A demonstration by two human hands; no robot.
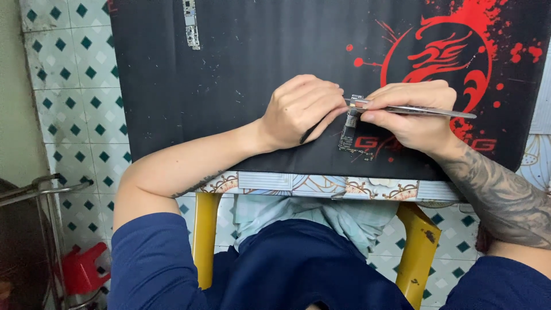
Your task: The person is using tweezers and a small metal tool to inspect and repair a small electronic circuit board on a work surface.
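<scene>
A small L-shaped circuit board (350, 138) lies on a black desk mat (229, 74) with a red dragon print. My left hand (298, 112) rests on the mat just left of the board, fingers curled around a thin dark tool whose tip points toward the board. Across from it, my right hand (413, 115) pinches metal tweezers (419, 109), their tip over the board's top end and their long handle sticking out to the right. Both hands nearly meet above the board.
A second narrow circuit board (191, 23) lies at the mat's far left edge. The mat covers a small patterned table (321, 186) with yellow legs. A tiled floor, a red plastic stool (83, 270) and a metal rack (34, 189) are at left.
</scene>
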